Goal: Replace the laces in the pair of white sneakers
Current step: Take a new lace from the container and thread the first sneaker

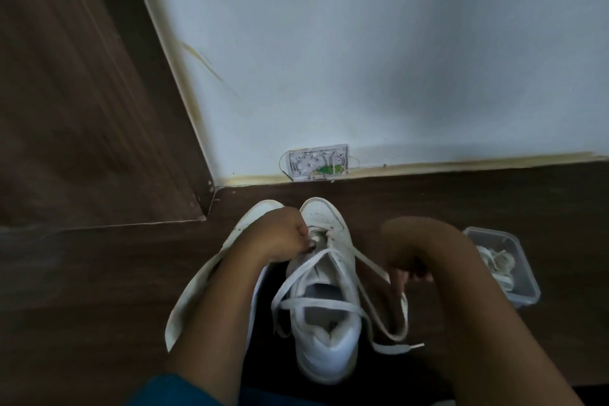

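— The left hand [283, 234] is curled tight at the lowest eyelets, pinching the lace [313, 302] where it enters the sneaker [326, 349]. Agreed?

— Agreed. And the right hand [408, 269]?

— Its fingers are folded round the strand on its own side, held out to the right of the shoe. It's blurred, so I can't make out the exact pinch.

— Where does the shoe sit?

— Upright on the dark floor [99, 273] between the forearms, toe towards the wall [362, 59], heel towards the person. Its long axis runs straight away from the body.

— So the eyelet rows run the same way.

— Yes, and I'd judge the next threading turns on that. The free eyelets lie back along that axis, nearer the person than the left hand. The tipped end [417, 345] lies on the floor by the heel, on the right, nearer the right hand.

— Only the bottom is laced?

— As far as I can tell. The rest lies in slack loops across the opening.

— The other shoe?

— The second sneaker [188, 306] lies on its side under the left forearm, just beside the first. A clear container [524, 290] of loose laces [497, 262] sits beyond the right arm.
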Demonstrator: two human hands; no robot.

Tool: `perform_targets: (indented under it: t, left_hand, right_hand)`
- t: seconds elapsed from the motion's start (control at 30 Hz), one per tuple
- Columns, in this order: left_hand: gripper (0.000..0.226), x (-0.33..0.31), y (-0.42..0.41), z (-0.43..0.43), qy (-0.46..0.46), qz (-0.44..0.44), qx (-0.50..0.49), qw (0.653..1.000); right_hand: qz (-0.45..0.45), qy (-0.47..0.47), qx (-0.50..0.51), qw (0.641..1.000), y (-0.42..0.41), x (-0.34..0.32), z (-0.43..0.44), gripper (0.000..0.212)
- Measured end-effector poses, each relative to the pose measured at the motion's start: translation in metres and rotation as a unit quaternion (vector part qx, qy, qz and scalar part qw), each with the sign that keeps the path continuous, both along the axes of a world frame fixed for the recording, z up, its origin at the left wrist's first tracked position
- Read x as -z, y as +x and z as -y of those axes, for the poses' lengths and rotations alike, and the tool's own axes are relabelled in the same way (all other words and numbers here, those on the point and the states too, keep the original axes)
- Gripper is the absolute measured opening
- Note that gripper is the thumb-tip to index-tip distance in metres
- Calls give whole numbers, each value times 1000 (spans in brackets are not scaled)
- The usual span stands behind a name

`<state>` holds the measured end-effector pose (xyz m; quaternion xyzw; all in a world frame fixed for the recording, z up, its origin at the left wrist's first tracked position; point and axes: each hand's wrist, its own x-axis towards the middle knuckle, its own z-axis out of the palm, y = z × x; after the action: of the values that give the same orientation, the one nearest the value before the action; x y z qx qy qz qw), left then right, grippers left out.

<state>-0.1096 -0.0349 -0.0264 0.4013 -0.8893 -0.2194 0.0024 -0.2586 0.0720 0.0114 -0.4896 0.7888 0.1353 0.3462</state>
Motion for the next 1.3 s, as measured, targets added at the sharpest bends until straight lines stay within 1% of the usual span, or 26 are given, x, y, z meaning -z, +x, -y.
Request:
perform_targets:
  t: [0.07,0.1,0.13,0.2,0.27,0.33,0.37,0.4,0.43,0.5,0.53,0.57,0.6,0.63,0.7,0.73,0.77,0.83,0.87,1.0,1.07,1.1,1.17,1.2,1.23,1.3]
  left_hand:
    - [9,1,-1,4,24,2,-20,1000]
    - [10,1,-1,4,40,-1,-37,999]
    - [14,1,0,5,54,-11,-58,997]
    - [17,-3,1,6,80,-37,-92,992]
    - [14,-11,0,2,147,-87,-113,979]
    - [16,-19,-2,-2,212,-176,-122,953]
    - [21,-22,-1,-3,230,-229,-124,938]
    - [27,-25,1,-4,249,-292,-122,915]
    - [33,-28,3,-5,289,-364,-116,878]
    - [39,-36,8,-6,389,-485,-81,779]
    - [34,-42,9,-7,423,-527,-59,734]
    - [28,-48,9,-9,441,-556,-39,704]
    - [25,-53,9,-9,445,-575,-31,686]
    - [25,-58,9,-10,444,-583,-25,680]
    - [29,-65,8,-14,428,-574,-14,697]
    - [32,-65,8,-14,420,-566,-14,709]
    - [36,-66,8,-16,414,-560,-21,718]
    - [42,-65,12,-13,404,-566,-39,718]
    - [42,-66,14,-11,401,-583,-36,706]
    - [35,-79,42,4,371,-688,-6,623]
    - [29,-85,64,22,332,-716,5,614]
    - [27,-88,74,29,311,-717,6,623]
    - [33,-92,85,36,262,-697,-15,667]
    - [30,-93,83,34,242,-690,-22,682]
    - [25,-94,75,26,234,-684,-29,690]
    - [29,-92,47,4,243,-663,-32,707]
  right_hand:
    - [-30,25,-1,999,0,1,-2,13]
    - [-48,14,3,999,0,2,-1,18]
    - [-70,-21,7,997,-1,5,0,20]
    - [-96,-155,12,983,-1,9,7,18]
    - [-19,-299,29,954,6,8,13,11]
    - [75,-349,34,934,19,8,17,13]
    - [91,-347,33,933,24,12,18,15]
    - [89,-339,35,936,27,18,21,19]
    - [77,-330,38,940,29,23,22,23]
    - [63,-339,57,937,25,28,24,28]
    - [80,-363,70,926,24,28,25,27]
    - [120,-395,81,907,24,25,24,26]
    - [186,-423,84,883,25,23,23,27]
    - [268,-442,75,853,28,20,22,29]
    - [424,-452,54,783,37,16,22,24]
    - [478,-447,66,753,40,16,22,24]
    - [508,-439,84,736,41,16,22,21]
    - [503,-432,119,739,38,17,22,18]
    - [483,-429,144,750,34,18,23,22]
    - [370,-425,239,791,13,18,21,38]
    - [358,-412,274,792,6,21,20,36]
    - [372,-414,294,777,4,22,21,30]
    - [410,-438,321,733,8,20,21,12]
    - [409,-466,311,720,11,17,19,8]
    - [399,-500,280,716,15,15,19,8]
    - [417,-531,163,720,27,8,18,16]
